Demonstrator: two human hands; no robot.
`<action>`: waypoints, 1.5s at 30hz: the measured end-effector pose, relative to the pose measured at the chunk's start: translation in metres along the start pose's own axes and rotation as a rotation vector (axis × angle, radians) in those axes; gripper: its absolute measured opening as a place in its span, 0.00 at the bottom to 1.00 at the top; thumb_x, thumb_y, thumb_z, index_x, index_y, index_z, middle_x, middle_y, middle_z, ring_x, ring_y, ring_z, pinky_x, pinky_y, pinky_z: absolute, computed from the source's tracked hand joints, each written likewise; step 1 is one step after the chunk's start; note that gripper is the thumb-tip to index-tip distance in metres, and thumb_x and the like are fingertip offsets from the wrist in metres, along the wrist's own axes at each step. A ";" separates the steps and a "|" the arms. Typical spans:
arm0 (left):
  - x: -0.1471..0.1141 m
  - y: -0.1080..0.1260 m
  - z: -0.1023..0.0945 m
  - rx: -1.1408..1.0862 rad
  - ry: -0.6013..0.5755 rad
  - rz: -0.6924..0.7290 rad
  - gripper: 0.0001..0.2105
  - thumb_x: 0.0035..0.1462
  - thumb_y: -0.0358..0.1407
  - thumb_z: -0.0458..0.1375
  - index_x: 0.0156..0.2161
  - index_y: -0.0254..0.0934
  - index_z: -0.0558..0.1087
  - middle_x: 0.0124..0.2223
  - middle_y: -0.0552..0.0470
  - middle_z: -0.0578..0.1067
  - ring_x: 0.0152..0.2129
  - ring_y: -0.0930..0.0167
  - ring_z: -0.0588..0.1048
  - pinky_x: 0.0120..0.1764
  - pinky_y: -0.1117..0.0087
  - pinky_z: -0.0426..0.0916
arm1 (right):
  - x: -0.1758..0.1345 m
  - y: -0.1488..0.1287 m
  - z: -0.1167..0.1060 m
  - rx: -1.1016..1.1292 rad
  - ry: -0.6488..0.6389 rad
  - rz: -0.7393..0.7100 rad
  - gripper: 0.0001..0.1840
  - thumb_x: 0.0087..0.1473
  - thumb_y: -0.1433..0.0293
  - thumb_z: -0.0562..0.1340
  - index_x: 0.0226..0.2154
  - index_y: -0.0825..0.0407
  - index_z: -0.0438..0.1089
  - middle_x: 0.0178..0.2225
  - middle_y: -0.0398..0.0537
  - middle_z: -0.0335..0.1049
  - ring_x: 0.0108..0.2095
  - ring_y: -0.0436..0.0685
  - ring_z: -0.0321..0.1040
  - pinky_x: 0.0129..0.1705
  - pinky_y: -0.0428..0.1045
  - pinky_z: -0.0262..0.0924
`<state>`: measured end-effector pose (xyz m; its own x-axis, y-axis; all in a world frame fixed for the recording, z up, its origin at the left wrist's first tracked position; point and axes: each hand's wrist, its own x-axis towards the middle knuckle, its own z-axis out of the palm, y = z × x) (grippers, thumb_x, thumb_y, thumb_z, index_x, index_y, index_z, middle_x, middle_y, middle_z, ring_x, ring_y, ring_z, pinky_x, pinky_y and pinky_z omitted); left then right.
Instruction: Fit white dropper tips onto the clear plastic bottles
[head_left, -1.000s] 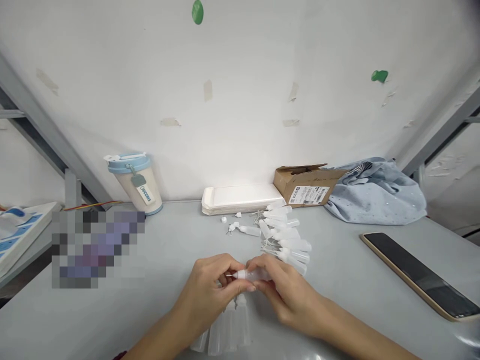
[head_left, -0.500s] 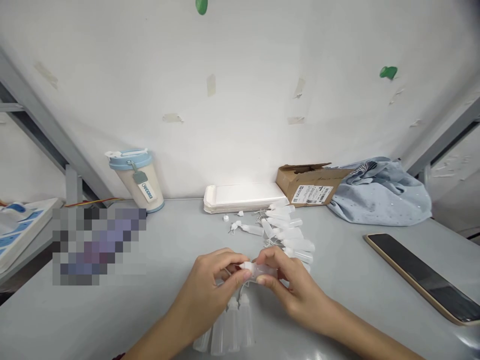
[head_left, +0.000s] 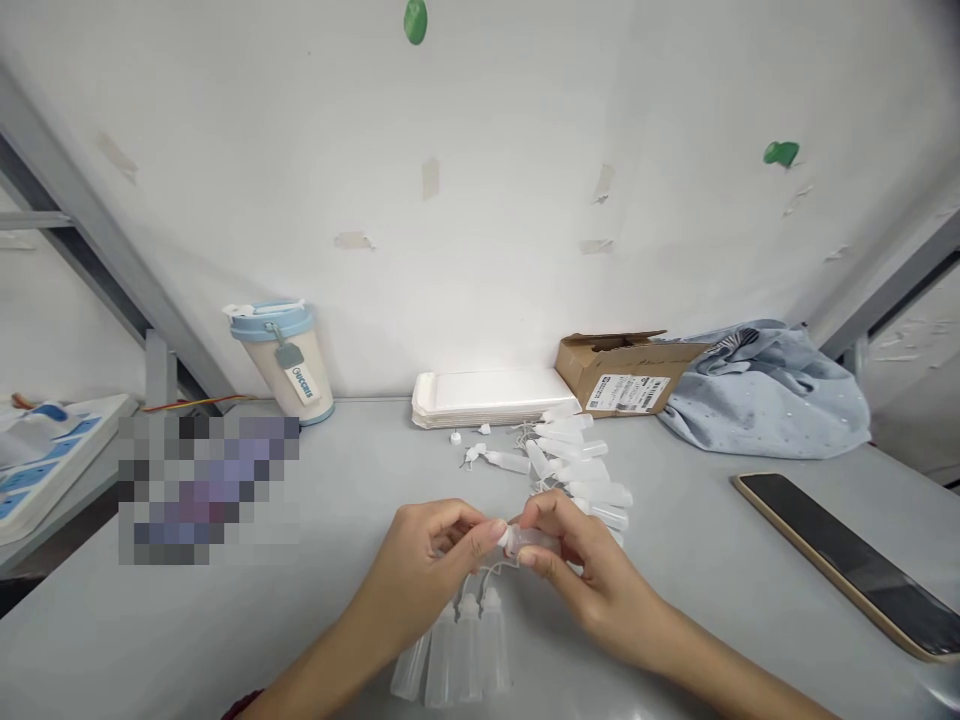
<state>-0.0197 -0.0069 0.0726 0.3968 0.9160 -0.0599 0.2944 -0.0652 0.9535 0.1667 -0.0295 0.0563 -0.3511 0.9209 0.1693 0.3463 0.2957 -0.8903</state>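
Note:
A small translucent squeeze bottle [head_left: 536, 540] lies sideways between my two hands, above the grey table. My right hand [head_left: 581, 560] pinches its body between thumb and fingers. At the other end, my left hand [head_left: 439, 555] has thumb and fingers closed on the white cap [head_left: 505, 538], which my fingertips partly cover. Below my hands, several similar bottles [head_left: 469, 650] lie side by side with their capped ends pointing away from me. Beyond my right hand is a pile of more bottles [head_left: 581, 470]. Another bottle [head_left: 508, 461] and loose white caps [head_left: 455, 438] lie to its left.
White flat boxes [head_left: 495, 395] are stacked against the wall, beside an open cardboard box [head_left: 634, 375] and a light blue cloth [head_left: 765, 400]. A tumbler [head_left: 289, 365] and a power strip [head_left: 56, 460] stand left. A phone [head_left: 840, 560] lies right.
My left thumb and fingers have shifted right over the cap, covering its tip. My right hand keeps its hold on the bottle. The whole view has shifted slightly.

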 end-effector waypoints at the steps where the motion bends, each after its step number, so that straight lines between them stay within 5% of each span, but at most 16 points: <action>1: 0.000 0.000 0.000 0.038 -0.003 -0.005 0.12 0.54 0.42 0.55 0.27 0.36 0.74 0.22 0.54 0.71 0.21 0.72 0.70 0.26 0.74 0.65 | 0.001 0.000 0.000 -0.003 0.000 0.002 0.04 0.59 0.66 0.53 0.35 0.49 0.58 0.24 0.39 0.58 0.24 0.50 0.52 0.26 0.45 0.47; 9: 0.003 -0.004 -0.002 0.239 -0.031 0.344 0.09 0.58 0.33 0.51 0.39 0.39 0.73 0.35 0.50 0.75 0.29 0.69 0.72 0.35 0.72 0.65 | 0.005 -0.001 -0.002 0.191 -0.050 0.074 0.09 0.59 0.61 0.52 0.34 0.50 0.53 0.23 0.37 0.54 0.23 0.48 0.49 0.25 0.44 0.44; 13: 0.004 -0.006 -0.002 0.229 -0.016 0.223 0.10 0.58 0.39 0.51 0.38 0.39 0.73 0.34 0.51 0.75 0.30 0.69 0.72 0.33 0.73 0.65 | 0.005 0.001 0.000 0.067 -0.022 0.039 0.07 0.60 0.63 0.52 0.35 0.49 0.54 0.23 0.37 0.54 0.23 0.49 0.50 0.25 0.44 0.46; 17: 0.004 -0.005 -0.002 0.229 -0.066 0.072 0.20 0.60 0.44 0.47 0.23 0.36 0.69 0.21 0.54 0.70 0.20 0.72 0.70 0.25 0.75 0.62 | 0.001 0.005 0.005 -0.121 -0.013 -0.109 0.03 0.60 0.70 0.51 0.39 0.49 0.56 0.28 0.42 0.62 0.25 0.51 0.57 0.27 0.46 0.51; 21: 0.001 -0.002 -0.003 0.242 -0.134 0.116 0.17 0.60 0.42 0.48 0.25 0.36 0.69 0.21 0.56 0.69 0.19 0.73 0.68 0.24 0.76 0.60 | -0.004 0.004 0.007 -0.139 -0.045 -0.133 0.05 0.59 0.72 0.49 0.39 0.48 0.55 0.31 0.45 0.65 0.27 0.53 0.60 0.29 0.47 0.53; 27: -0.001 0.000 -0.003 0.328 -0.108 0.333 0.09 0.59 0.35 0.50 0.35 0.37 0.72 0.31 0.51 0.73 0.28 0.70 0.69 0.33 0.74 0.62 | -0.001 -0.007 0.003 0.188 -0.058 0.050 0.03 0.59 0.67 0.52 0.35 0.49 0.54 0.26 0.40 0.61 0.27 0.50 0.56 0.29 0.45 0.49; 32: -0.003 0.002 -0.005 0.284 -0.150 0.319 0.08 0.59 0.34 0.49 0.37 0.39 0.71 0.34 0.51 0.73 0.30 0.70 0.70 0.35 0.73 0.63 | 0.003 -0.006 0.003 0.423 -0.118 0.165 0.06 0.59 0.66 0.52 0.36 0.49 0.51 0.27 0.40 0.64 0.23 0.47 0.52 0.25 0.43 0.48; 35: -0.003 0.003 -0.006 0.212 -0.144 0.197 0.09 0.60 0.38 0.49 0.37 0.39 0.71 0.34 0.53 0.73 0.30 0.71 0.71 0.31 0.75 0.64 | -0.001 0.000 0.005 0.127 -0.038 0.019 0.03 0.60 0.69 0.51 0.37 0.49 0.52 0.27 0.41 0.64 0.24 0.48 0.56 0.26 0.44 0.51; 39: -0.001 -0.002 -0.001 0.141 -0.142 0.030 0.21 0.61 0.45 0.44 0.23 0.36 0.66 0.20 0.56 0.67 0.19 0.74 0.67 0.24 0.75 0.61 | -0.006 0.010 0.009 -0.366 0.076 -0.364 0.09 0.59 0.74 0.51 0.44 0.51 0.53 0.33 0.49 0.68 0.30 0.53 0.64 0.29 0.47 0.58; 42: -0.001 -0.004 0.002 0.097 -0.186 -0.002 0.22 0.61 0.46 0.43 0.20 0.36 0.61 0.16 0.59 0.63 0.16 0.75 0.64 0.23 0.75 0.60 | -0.007 0.012 0.010 -0.511 0.113 -0.525 0.12 0.59 0.77 0.49 0.46 0.52 0.53 0.34 0.51 0.69 0.30 0.55 0.65 0.28 0.47 0.59; 45: -0.003 -0.003 0.005 0.181 -0.169 0.058 0.19 0.61 0.42 0.44 0.21 0.37 0.61 0.17 0.58 0.63 0.17 0.75 0.63 0.23 0.75 0.58 | -0.006 0.008 0.008 -0.532 0.100 -0.525 0.11 0.58 0.78 0.47 0.44 0.51 0.54 0.33 0.50 0.69 0.29 0.54 0.65 0.28 0.47 0.59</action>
<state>-0.0179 -0.0115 0.0685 0.5530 0.8303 -0.0696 0.4118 -0.1997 0.8891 0.1644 -0.0345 0.0446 -0.5144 0.6360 0.5752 0.5374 0.7618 -0.3617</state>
